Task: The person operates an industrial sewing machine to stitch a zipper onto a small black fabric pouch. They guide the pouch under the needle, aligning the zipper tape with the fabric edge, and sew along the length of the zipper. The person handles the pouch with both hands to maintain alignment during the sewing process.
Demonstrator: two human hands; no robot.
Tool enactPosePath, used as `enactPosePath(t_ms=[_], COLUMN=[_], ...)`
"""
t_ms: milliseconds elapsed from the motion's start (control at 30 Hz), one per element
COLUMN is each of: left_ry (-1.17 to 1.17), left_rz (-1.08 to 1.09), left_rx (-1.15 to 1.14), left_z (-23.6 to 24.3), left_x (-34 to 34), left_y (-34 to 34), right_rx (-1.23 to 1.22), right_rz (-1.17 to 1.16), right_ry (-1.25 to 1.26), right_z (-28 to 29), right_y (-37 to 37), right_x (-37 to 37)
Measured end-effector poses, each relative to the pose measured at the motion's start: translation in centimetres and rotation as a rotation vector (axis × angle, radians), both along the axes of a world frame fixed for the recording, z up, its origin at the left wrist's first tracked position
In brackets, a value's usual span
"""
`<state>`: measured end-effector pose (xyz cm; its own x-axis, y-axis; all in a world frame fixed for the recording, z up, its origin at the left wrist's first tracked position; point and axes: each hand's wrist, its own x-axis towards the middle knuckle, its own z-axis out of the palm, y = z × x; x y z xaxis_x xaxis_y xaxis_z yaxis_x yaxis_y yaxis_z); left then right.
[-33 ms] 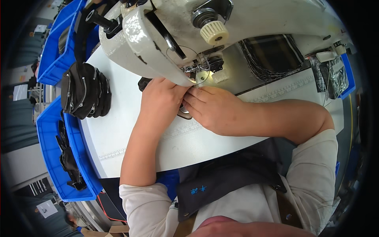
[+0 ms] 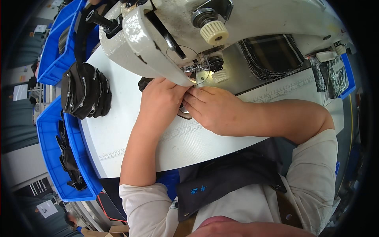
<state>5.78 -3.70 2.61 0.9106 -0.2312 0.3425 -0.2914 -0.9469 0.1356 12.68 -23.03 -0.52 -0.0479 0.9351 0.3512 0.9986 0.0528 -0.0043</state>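
Note:
Both my hands are close together in front of the needle area of a white sewing machine (image 2: 136, 39). My left hand (image 2: 162, 94) has its fingers bent and closed on a dark fabric piece (image 2: 143, 83), which pokes out on that hand's left side. Touching it from the right, my right hand (image 2: 211, 106) is also closed, its fingers pressed together on the same work. A curved brown-edged bit shows in the gap between the hands. The fingertips and most of the piece are hidden under the hands and the machine head.
Stacked black zippered pouches (image 2: 85, 91) stand at the table's left. Blue bins (image 2: 44, 146) flank that edge, one holding black pieces. Plaid fabric pieces (image 2: 272, 57) lie under the machine arm. Ruler strips (image 2: 282, 87) run along the white tabletop (image 2: 189, 152). Plastic-wrapped items (image 2: 335, 77) sit far right.

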Motion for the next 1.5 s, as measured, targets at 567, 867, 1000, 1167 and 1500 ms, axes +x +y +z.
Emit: enactPosePath(t_ms=[567,867,1000,1167,1500], left_ry=[0.072,-0.030,-0.066,-0.043,0.038], left_rz=[0.099,0.054,0.016,-0.026,0.043], left_rx=[-0.112,-0.024,0.028,0.007,0.029], left_z=[-0.3,-0.7,-0.1,-0.2,0.0], left_x=[-0.6,-0.5,-0.4,-0.4,-1.4], left_y=[-1.8,-1.3,-1.1,-0.7,-2.3], right_rx=[0.086,0.077,0.102,0.111,-0.076], right_rz=[-0.032,-0.070,-0.026,-0.070,-0.059], right_ry=[0.016,-0.036,-0.060,-0.043,-0.199], right_z=[0.0,0.3,0.3,-0.3,2.4], right_y=[-0.4,-0.7,-0.7,-0.8,-2.1], right_x=[0.3,-0.1,0.1,-0.2,0.0])
